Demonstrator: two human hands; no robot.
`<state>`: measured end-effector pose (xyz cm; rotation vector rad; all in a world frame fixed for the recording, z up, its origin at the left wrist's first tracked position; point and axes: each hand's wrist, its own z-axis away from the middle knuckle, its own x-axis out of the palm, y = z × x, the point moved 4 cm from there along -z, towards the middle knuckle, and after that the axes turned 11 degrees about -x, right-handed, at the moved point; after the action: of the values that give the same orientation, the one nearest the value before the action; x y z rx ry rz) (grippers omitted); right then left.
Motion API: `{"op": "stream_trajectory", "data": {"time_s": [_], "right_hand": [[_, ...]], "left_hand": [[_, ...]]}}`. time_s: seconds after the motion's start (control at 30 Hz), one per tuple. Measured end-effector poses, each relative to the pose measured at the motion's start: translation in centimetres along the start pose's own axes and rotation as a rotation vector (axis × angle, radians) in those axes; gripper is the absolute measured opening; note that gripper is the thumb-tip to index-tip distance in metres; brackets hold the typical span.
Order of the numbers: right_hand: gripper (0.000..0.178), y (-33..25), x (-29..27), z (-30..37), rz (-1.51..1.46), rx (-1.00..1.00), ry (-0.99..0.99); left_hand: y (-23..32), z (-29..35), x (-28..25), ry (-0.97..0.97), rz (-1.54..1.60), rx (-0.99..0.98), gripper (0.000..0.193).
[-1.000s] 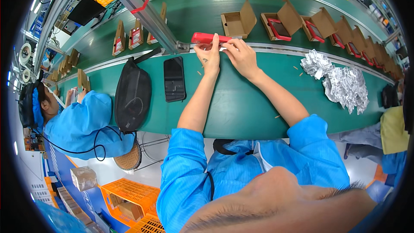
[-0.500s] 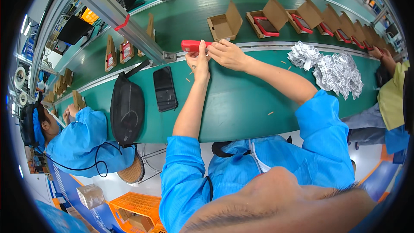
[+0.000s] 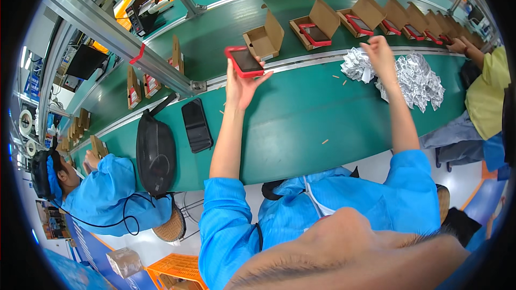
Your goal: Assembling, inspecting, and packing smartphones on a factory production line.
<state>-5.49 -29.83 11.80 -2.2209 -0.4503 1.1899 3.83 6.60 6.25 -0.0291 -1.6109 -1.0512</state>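
Note:
My left hand (image 3: 242, 87) grips a red-framed handheld device (image 3: 246, 61) from below, its dark screen turned up. The device is raised near the metal rail, just in front of an open, unfilled cardboard box (image 3: 265, 42). Over to the right, my right hand (image 3: 380, 58) is lifted above the heaps of small white printed packets (image 3: 417, 81). Its fingers are curled together; whether anything is between them I cannot make out. A smaller heap of packets (image 3: 357, 65) lies beside my right wrist.
Open boxes with red devices (image 3: 315, 34) line the green belt behind the rail (image 3: 312, 63). A black pouch (image 3: 156, 153) and a black phone-like device (image 3: 196, 125) lie left. A metal post (image 3: 123, 37) stands left. Co-workers sit left (image 3: 107, 196) and stand right (image 3: 486, 88).
My right hand has let go of the red device and moved right to above the packets. My left hand has turned the device so its screen shows. The view has shifted slightly.

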Motion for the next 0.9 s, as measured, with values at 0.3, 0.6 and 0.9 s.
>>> {"op": "stream_trajectory", "data": {"time_s": [0.3, 0.6, 0.9], "right_hand": [[0.033, -0.7, 0.2, 1.0, 0.807, -0.428, 0.271], [0.043, 1.7, 15.2, -1.3, -1.381, 0.861, -0.191], [0.03, -2.7, 13.4, 4.7, -1.614, 0.563, -0.193]], "left_hand": [[-3.1, -7.8, -0.1, 0.137, 0.258, -0.302, 0.06], [-7.1, -2.8, 2.4, 0.448, -0.504, -0.003, 0.056], [-8.8, -0.5, 2.0, 0.127, -0.334, -0.138, 0.045]]}}
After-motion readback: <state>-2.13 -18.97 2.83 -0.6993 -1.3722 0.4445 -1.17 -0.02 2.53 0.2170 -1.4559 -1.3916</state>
